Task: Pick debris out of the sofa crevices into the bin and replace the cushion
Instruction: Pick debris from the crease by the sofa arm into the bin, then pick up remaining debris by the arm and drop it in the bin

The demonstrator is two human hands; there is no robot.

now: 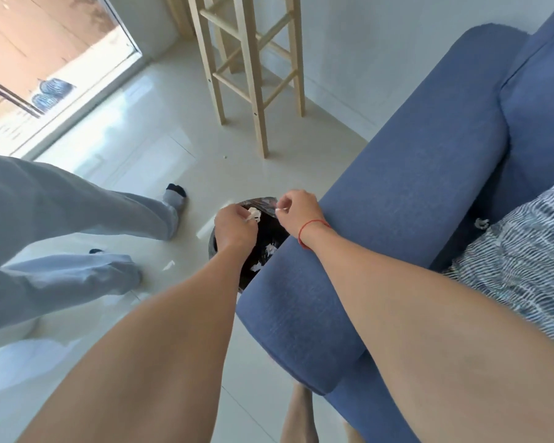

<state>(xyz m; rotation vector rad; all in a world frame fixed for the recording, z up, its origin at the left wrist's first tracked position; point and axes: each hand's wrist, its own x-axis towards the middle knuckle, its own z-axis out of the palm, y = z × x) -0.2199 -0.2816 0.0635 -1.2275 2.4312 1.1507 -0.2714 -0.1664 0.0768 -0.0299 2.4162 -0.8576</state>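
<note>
Pinched between the fingertips of the left hand (235,227) is a crumpled white scrap of paper (254,215), held right over the open mouth of the bin (263,247) at the centre of the frame. Beside it, the right hand (296,211) has its fingers curled together on a much smaller white bit (280,210), also above the bin's dark liner, where a few white scraps already lie.

Both hands look ready for the drop. To do it well, each should let go only while fully inside the rim, since the bin is partly tucked under the sofa arm (381,219) and light paper drifts; a stray white fleck (168,265) already sits on the floor (160,155) to the left of the bin. Spreading the fingers wide and rubbing them apart would shake off anything clinging.

More remains: another white scrap (481,222) lies in the dark gap at right of frame, between the arm and a striped cushion (525,251), which still needs setting back in place.
</note>
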